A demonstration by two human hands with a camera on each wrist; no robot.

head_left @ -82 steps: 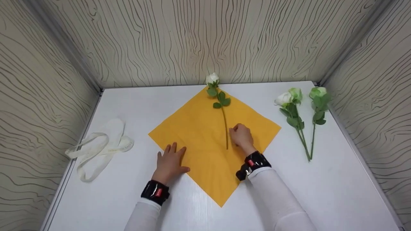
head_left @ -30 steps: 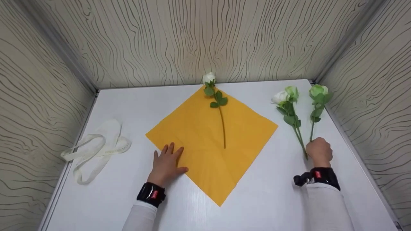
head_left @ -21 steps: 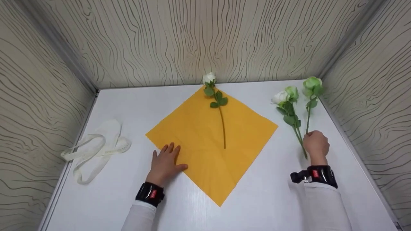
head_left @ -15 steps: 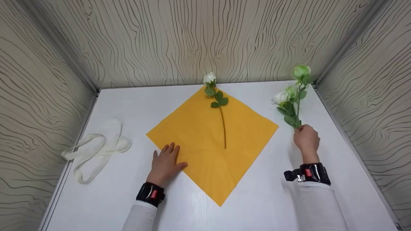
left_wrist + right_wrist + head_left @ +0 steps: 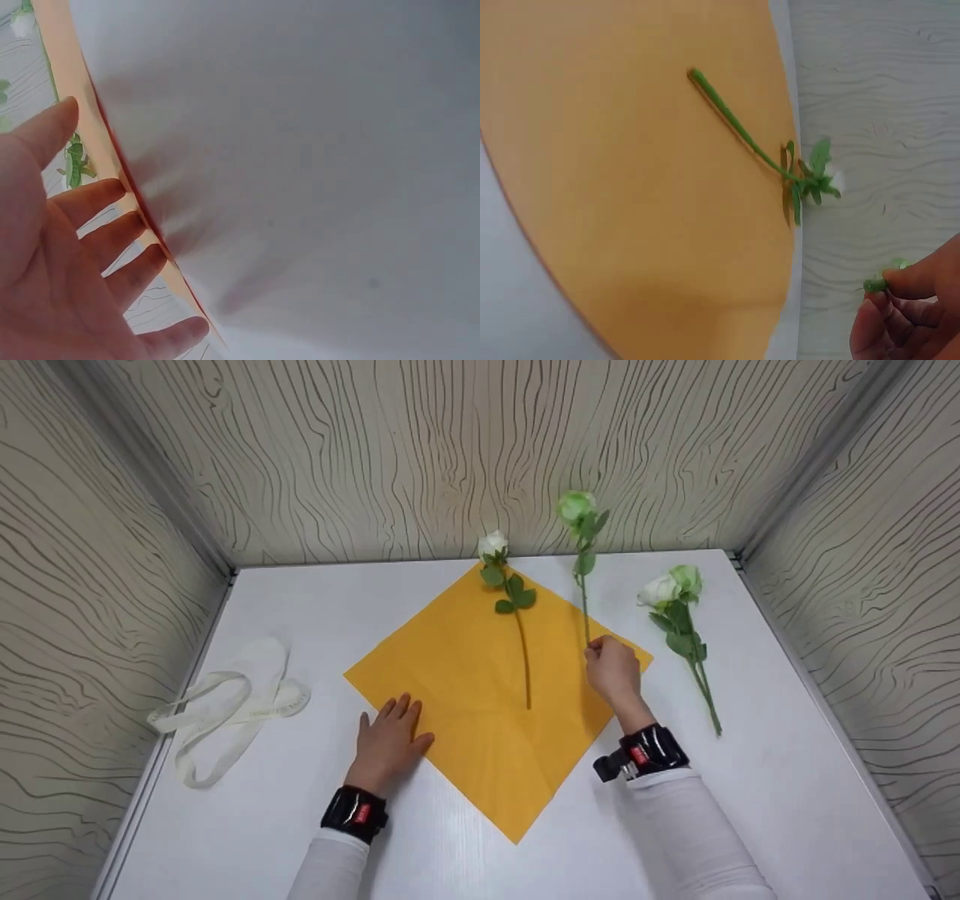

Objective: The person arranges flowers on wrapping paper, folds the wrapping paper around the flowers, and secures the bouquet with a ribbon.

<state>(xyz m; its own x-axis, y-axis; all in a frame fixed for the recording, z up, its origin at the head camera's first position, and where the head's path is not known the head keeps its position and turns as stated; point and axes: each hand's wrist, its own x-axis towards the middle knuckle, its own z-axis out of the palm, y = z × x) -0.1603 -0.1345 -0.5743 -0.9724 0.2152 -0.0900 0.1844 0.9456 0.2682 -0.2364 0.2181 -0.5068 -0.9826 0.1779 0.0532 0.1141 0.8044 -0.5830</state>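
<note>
My right hand (image 5: 613,669) pinches the lower stem of a pale green rose (image 5: 577,508) and holds it upright over the right part of a yellow paper sheet (image 5: 450,645). In the right wrist view, the cut end of the stem (image 5: 874,285) shows between thumb and fingers. A white rose (image 5: 493,544) lies on the sheet, its bloom past the far corner and its stem running toward the middle. My left hand (image 5: 386,746) lies with fingers spread on the sheet's left front edge; the left wrist view shows the fingertips (image 5: 135,221) at that edge.
At the right lie a white rose (image 5: 660,591) and a green rose (image 5: 686,580), stems crossing. A cream ribbon (image 5: 225,701) is loosely looped at the left of the white table (image 5: 450,862). Wood-patterned panels (image 5: 465,450) stand behind and on both sides.
My right hand took hold of the green rose at the far right, raised it and carried it left over the sheet. My left hand stays at the sheet's edge.
</note>
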